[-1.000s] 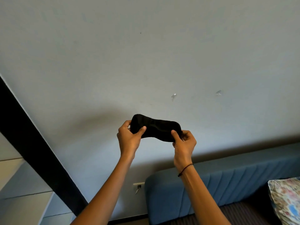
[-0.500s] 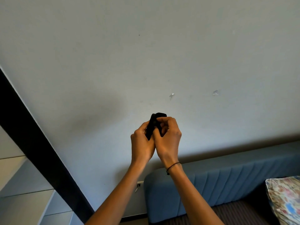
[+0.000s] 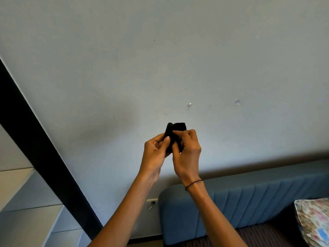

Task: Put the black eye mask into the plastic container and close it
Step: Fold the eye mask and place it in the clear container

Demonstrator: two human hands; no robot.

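Pinching one folded black eye mask (image 3: 175, 132) up against the grey wall (image 3: 160, 59), left hand (image 3: 155, 154) and right hand (image 3: 187, 154) fingers clamped on it, one blue headboard (image 3: 249, 198) and one floral pillow (image 3: 315, 220) below, nothing blocking.

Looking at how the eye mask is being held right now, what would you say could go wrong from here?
1. The folded black eye mask is pinched only by fingertips of the left hand and right hand, held up in the air; it may spring open or slip out.
2. No plastic container is in view, so one hand will probably have to let go to fetch it, and the fold could come undone.
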